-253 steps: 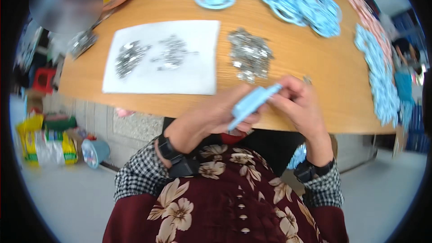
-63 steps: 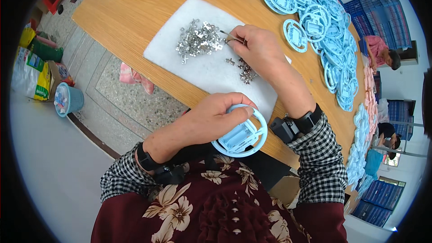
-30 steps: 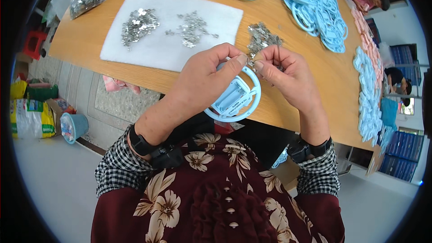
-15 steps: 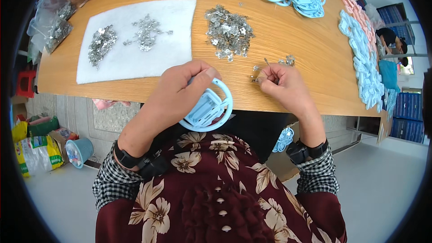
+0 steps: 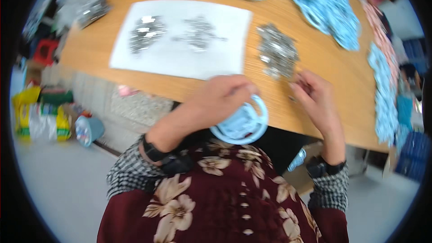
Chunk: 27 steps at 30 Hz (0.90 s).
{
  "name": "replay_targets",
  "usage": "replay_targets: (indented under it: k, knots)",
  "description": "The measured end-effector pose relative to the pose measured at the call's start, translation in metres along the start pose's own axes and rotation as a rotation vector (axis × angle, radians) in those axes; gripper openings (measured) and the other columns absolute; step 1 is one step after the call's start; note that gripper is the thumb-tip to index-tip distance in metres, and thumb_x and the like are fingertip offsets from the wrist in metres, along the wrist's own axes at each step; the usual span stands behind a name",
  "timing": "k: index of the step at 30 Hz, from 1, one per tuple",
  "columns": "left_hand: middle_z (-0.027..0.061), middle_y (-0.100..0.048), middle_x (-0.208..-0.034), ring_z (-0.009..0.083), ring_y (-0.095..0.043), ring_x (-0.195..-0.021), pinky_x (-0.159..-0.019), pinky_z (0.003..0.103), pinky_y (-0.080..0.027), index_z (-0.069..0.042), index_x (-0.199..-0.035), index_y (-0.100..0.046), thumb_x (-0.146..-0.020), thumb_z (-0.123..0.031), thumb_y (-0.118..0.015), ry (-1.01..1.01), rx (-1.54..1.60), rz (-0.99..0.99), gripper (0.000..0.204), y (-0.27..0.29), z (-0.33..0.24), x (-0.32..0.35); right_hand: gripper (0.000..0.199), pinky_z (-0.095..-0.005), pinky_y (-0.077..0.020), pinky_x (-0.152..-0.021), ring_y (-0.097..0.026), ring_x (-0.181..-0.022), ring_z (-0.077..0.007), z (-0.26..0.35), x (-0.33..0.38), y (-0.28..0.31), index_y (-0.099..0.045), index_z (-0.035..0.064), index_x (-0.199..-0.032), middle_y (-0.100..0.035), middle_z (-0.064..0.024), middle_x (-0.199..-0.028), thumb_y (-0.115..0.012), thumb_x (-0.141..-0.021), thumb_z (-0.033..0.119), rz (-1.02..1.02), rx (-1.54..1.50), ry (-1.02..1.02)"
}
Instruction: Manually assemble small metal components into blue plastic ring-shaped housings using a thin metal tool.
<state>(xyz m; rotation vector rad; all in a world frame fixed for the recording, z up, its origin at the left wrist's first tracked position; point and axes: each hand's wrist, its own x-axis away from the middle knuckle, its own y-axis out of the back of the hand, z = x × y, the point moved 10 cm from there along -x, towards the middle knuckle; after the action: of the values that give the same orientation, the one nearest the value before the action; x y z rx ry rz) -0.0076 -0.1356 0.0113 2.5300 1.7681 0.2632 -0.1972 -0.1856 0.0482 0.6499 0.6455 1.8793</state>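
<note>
Moved back to the table edge, right hand [image 5: 315, 101] pinches small metal parts [image 5: 277, 54]; left hand [image 5: 222, 101] clamps the blue ring [image 5: 240, 123].

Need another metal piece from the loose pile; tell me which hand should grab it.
Right, probably. The right hand is free on the table beside the pile of small metal parts. The left hand is occupied holding the light blue ring.
</note>
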Motion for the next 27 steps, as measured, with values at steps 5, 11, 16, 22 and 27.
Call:
replay_targets:
  k: [5, 11, 16, 22, 27]
  knots:
    - [0.0027, -0.069, -0.088, 0.0092, -0.062, -0.081, -0.075, 0.026, -0.05, -0.001, -0.104, -0.068, -0.103, -0.023, -0.05, 0.136, 0.136, 0.065, 0.029, 0.008, 0.01, 0.013, 0.016, -0.0372, -0.0514, -0.069, -0.064, -0.077, -0.032, 0.079, -0.037, -0.022, -0.065, 0.0019, -0.097, -0.065, -0.0168, -0.084, -0.068, -0.086, 0.013, 0.077, 0.156, 0.153]
    - [0.001, -0.068, -0.088, 0.0061, -0.061, -0.078, -0.072, 0.024, -0.05, -0.003, -0.102, -0.067, -0.105, -0.026, -0.048, 0.147, 0.288, -0.035, 0.03, 0.039, 0.018, 0.036, 0.018, -0.0376, -0.0496, -0.07, -0.062, -0.078, -0.0303, 0.131, -0.108, -0.062, -0.067, 0.0028, -0.1, -0.066, -0.0159, -0.086, -0.065, -0.089, 0.016, 0.095, 0.367, 0.413]
    - [-0.0039, -0.063, -0.083, 0.0025, -0.056, -0.074, -0.067, 0.021, -0.047, -0.003, -0.103, -0.065, -0.105, -0.028, -0.051, 0.229, 0.38, -0.038, 0.028, 0.056, 0.027, 0.05, 0.017, -0.0331, -0.0472, -0.063, -0.058, -0.067, -0.0204, 0.129, -0.13, -0.088, -0.067, 0.002, -0.1, -0.063, -0.0122, -0.077, -0.07, -0.087, 0.013, 0.127, 0.32, 0.34]
    - [-0.0032, -0.065, -0.087, 0.0027, -0.058, -0.078, -0.07, 0.021, -0.049, -0.003, -0.106, -0.065, -0.104, -0.025, -0.053, 0.191, 0.487, -0.088, 0.025, 0.064, 0.026, 0.05, 0.014, -0.0383, -0.0498, -0.066, -0.064, -0.073, -0.0321, 0.127, -0.123, -0.096, -0.066, 0.0011, -0.092, -0.066, -0.0166, -0.082, -0.069, -0.087, 0.014, 0.135, 0.523, 0.437]
    - [-0.0003, -0.068, -0.092, 0.0034, -0.061, -0.083, -0.073, 0.021, -0.051, -0.003, -0.111, -0.064, -0.104, -0.022, -0.051, 0.14, 0.392, -0.138, 0.024, 0.071, 0.023, 0.037, 0.02, -0.0439, -0.0505, -0.076, -0.064, -0.087, -0.0382, 0.113, -0.12, -0.093, -0.066, 0.0011, -0.094, -0.068, -0.0193, -0.093, -0.062, -0.091, 0.02, 0.125, 0.491, 0.282]
